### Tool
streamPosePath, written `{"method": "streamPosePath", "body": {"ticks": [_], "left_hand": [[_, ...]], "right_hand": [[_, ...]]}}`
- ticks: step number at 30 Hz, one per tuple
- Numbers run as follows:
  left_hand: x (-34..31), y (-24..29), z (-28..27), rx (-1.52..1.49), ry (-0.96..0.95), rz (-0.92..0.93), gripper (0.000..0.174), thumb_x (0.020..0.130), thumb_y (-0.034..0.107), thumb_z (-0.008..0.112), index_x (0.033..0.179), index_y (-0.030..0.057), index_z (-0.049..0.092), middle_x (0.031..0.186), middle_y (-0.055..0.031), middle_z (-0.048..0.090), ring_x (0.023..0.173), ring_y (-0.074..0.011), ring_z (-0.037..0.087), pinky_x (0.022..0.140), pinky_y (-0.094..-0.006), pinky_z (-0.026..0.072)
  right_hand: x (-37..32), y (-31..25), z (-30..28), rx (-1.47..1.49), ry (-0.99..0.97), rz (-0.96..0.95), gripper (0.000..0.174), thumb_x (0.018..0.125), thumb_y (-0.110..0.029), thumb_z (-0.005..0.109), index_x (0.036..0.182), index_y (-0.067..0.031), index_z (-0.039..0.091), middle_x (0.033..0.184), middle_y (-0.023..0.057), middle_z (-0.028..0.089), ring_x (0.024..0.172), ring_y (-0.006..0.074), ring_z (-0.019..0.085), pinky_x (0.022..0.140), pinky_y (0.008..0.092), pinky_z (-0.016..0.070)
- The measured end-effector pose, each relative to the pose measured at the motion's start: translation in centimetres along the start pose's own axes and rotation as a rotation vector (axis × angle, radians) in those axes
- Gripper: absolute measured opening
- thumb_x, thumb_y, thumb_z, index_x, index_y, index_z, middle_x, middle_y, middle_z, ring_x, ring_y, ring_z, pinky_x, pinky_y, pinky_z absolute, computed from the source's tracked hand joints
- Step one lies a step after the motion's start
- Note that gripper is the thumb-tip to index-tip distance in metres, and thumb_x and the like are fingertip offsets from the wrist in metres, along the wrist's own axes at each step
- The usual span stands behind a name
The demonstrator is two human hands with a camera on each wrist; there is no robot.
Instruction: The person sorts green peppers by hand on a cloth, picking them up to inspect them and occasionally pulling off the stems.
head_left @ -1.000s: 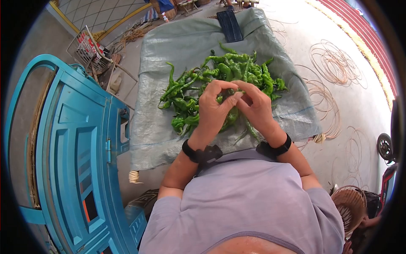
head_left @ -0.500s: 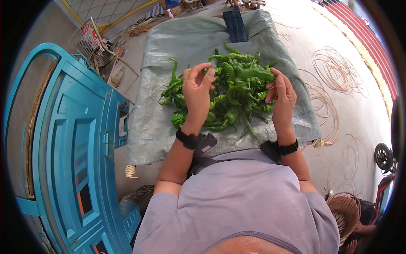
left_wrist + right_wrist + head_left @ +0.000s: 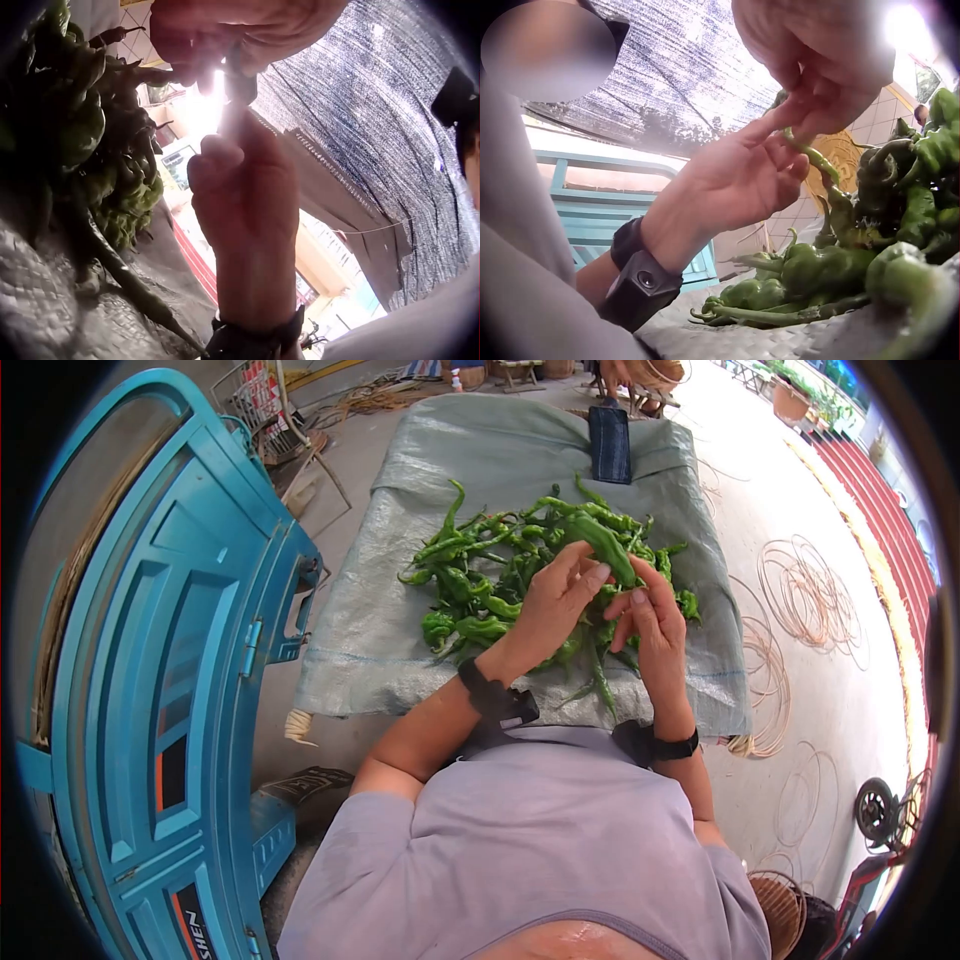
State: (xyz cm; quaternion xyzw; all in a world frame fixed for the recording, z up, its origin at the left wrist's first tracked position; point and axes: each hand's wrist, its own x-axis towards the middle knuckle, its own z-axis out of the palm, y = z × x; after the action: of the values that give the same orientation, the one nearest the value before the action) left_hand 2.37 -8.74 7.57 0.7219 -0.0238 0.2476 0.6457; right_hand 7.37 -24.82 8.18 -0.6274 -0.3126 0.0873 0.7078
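Note:
A large green pepper (image 3: 598, 545) is held up over a heap of green peppers (image 3: 480, 585). My left hand (image 3: 550, 605) grips its near left side, thumb and fingers curled at it. From the right, my right hand (image 3: 655, 630) pinches its lower end with the fingertips. The hands nearly meet there. In the left wrist view the right hand (image 3: 247, 187) stands upright below the left hand (image 3: 247, 30), a dark bit of the pepper between them. The right wrist view shows the left hand (image 3: 735, 180) under the right hand (image 3: 825, 60).
The heap lies on a grey-green woven sheet (image 3: 420, 680) over a raised surface. A dark blue cloth piece (image 3: 610, 445) lies at its far edge. A blue metal vehicle body (image 3: 170, 640) stands on the left. Coiled cane strips (image 3: 810, 590) lie on the floor at right.
The hands parted from a joint pinch, the right hand then holding the large pepper at the right. Now they are together again at this pepper, and the head view has shifted.

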Motion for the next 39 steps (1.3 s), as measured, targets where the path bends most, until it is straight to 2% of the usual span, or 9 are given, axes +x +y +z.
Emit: {"method": "streamPosePath", "body": {"ticks": [6,8,11,14,17,25,27,31,39], "left_hand": [[1.0,0.5,-2.4,0.228,0.133,-0.026,0.033,0.101,0.03,0.063,0.12,0.0033,0.064,0.1,-0.0039,0.07,0.083,-0.0107,0.061,0.076,-0.0272,0.0504],[1.5,0.6,-4.9,0.435,0.238,0.034,0.031,0.098,0.029,0.066,0.118,0.0046,0.066,0.103,-0.0066,0.069,0.087,-0.0154,0.064,0.079,-0.0314,0.0516],[1.6,0.2,-9.0,1.239,0.413,0.236,0.034,0.092,0.026,0.07,0.119,0.0066,0.066,0.109,-0.0118,0.066,0.099,-0.0247,0.064,0.086,-0.0398,0.0514],[0.8,-1.0,-11.6,1.44,0.392,0.036,0.035,0.087,0.024,0.073,0.119,0.009,0.067,0.114,-0.015,0.063,0.108,-0.032,0.059,0.093,-0.045,0.0487],[0.6,-3.2,-13.6,1.374,0.263,-0.187,0.024,0.088,0.018,0.071,0.109,0.0078,0.071,0.107,-0.0133,0.065,0.107,-0.032,0.059,0.094,-0.0473,0.0469],[1.1,0.5,-10.8,1.178,0.434,0.042,0.024,0.094,0.025,0.067,0.109,0.0064,0.073,0.103,-0.0124,0.063,0.101,-0.031,0.057,0.091,-0.0452,0.0469],[1.3,0.6,-9.6,1.116,0.455,0.166,0.031,0.1,0.032,0.062,0.108,0.0052,0.074,0.089,-0.0061,0.061,0.086,-0.0225,0.057,0.08,-0.0381,0.0491],[0.6,3.2,-6.6,0.025,0.146,-0.255,0.033,0.104,0.035,0.058,0.117,0.0067,0.07,0.082,0.0049,0.058,0.065,-0.0051,0.051,0.062,-0.0223,0.0442],[-0.1,1.8,-2.0,0.055,-0.04,-0.167,0.029,0.104,0.027,0.059,0.117,0.0029,0.066,0.09,-0.003,0.067,0.077,-0.0082,0.063,0.066,-0.0257,0.0535]], "right_hand": [[0.2,0.9,-0.8,0.026,0.049,0.045,0.039,0.107,-0.014,0.042,0.144,-0.0046,0.047,0.083,0.0066,0.067,0.055,0.0076,0.057,0.052,0.0207,0.0477],[0.4,1.3,-1.4,-0.004,0.063,0.026,0.041,0.107,-0.014,0.042,0.147,-0.0048,0.044,0.09,0.0093,0.07,0.056,0.008,0.058,0.053,0.0211,0.0489],[0.4,1.1,-0.8,0.024,0.115,-0.014,0.046,0.107,-0.016,0.042,0.151,-0.0052,0.037,0.103,0.0127,0.072,0.056,0.008,0.059,0.053,0.0214,0.0505],[0.5,0.7,0.2,0.045,0.187,-0.041,0.055,0.107,-0.02,0.046,0.156,-0.0046,0.026,0.114,0.015,0.071,0.056,0.0078,0.059,0.051,0.0208,0.0508],[0.8,1.1,0.3,0.044,0.272,-0.044,0.058,0.107,-0.022,0.049,0.156,-0.0038,0.024,0.105,0.0131,0.072,0.054,0.0074,0.058,0.049,0.0201,0.0501],[0.5,1.5,-1.7,0.02,0.131,0.045,0.049,0.106,-0.02,0.052,0.151,-0.0057,0.038,0.087,0.0081,0.072,0.051,0.005,0.054,0.047,0.0195,0.0447],[0.3,1.4,-1.3,0.018,0.129,-0.007,0.04,0.106,-0.018,0.052,0.144,-0.006,0.047,0.085,0.0069,0.071,0.053,0.0042,0.053,0.048,0.0192,0.0441],[-0.3,0.5,-0.2,-0.047,0.03,-0.048,0.025,0.105,-0.017,0.055,0.126,-0.0053,0.062,0.081,0.0038,0.069,0.057,0.0043,0.055,0.052,0.0187,0.0449],[-0.5,0.5,1.2,-0.451,-0.226,0.158,0.027,0.099,-0.027,0.065,0.087,-0.0036,0.067,0.062,0.002,0.064,0.056,0.0065,0.061,0.052,0.0278,0.0476]]}}
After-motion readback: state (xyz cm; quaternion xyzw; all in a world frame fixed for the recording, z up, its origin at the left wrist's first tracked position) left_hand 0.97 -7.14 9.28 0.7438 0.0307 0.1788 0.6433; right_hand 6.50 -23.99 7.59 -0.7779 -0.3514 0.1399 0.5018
